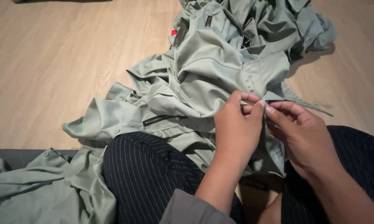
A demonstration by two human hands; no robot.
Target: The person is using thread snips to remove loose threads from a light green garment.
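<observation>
A pale wood-look floor [58, 62] fills the background, and a heap of sage-green garments [253, 25] spills across it from the top of the view down toward the person. The person sits on the floor with legs in dark pinstriped trousers [145, 170], one knee rising at the lower middle and the other at the right edge. A green jacket [187, 87] from the heap lies spread over the lap and knee, its dark zip [162, 119] running slantwise just above the knee, with small buttons along a flap below it. More green cloth [37, 186] is bunched at the lower left, beside a strip of grey mat [25, 154]. Both hands meet over a folded edge of the jacket [278, 98] at the right of centre. The left hand [236, 128], coming out of a grey sleeve [191, 209], has its fingers curled and pressed together, thumb and forefinger pinching the thin fabric edge. The right hand [303, 132] is just beside it, fingertips touching the same edge and pinching it from the other side. A narrow strip of the cloth runs out rightward from the pinch.
</observation>
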